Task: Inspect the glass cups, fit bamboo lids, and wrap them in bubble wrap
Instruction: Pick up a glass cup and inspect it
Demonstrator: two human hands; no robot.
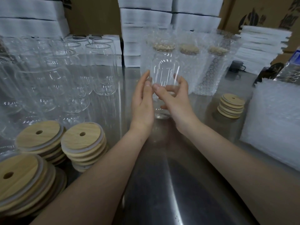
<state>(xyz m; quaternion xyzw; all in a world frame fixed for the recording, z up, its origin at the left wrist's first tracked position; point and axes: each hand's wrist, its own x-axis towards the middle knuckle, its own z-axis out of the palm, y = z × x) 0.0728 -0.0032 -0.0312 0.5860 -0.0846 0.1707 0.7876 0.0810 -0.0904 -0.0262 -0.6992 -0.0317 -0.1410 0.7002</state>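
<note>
Where both hands meet above the middle of a shiny steel bench [178, 184], they hold one clear glass cup [164, 73] upright, empty and with no lid. The right hand [177, 101] curls thumb and fingers round the glass. The left hand [142, 103] lays nearly straight fingers [144, 80] flat against its side. Rows of empty glasses [100, 70] crowd the left. In front of them sit stacks of round bamboo lids [82, 140], each with a small hole. Just behind the held cup stand three wrapped cups [188, 69], lidded, in bubble wrap. At right lie a smaller lid stack [231, 106] and a pile of bubble wrap sheets [276, 120]. White foam blocks [146, 15] fill the back.
</note>
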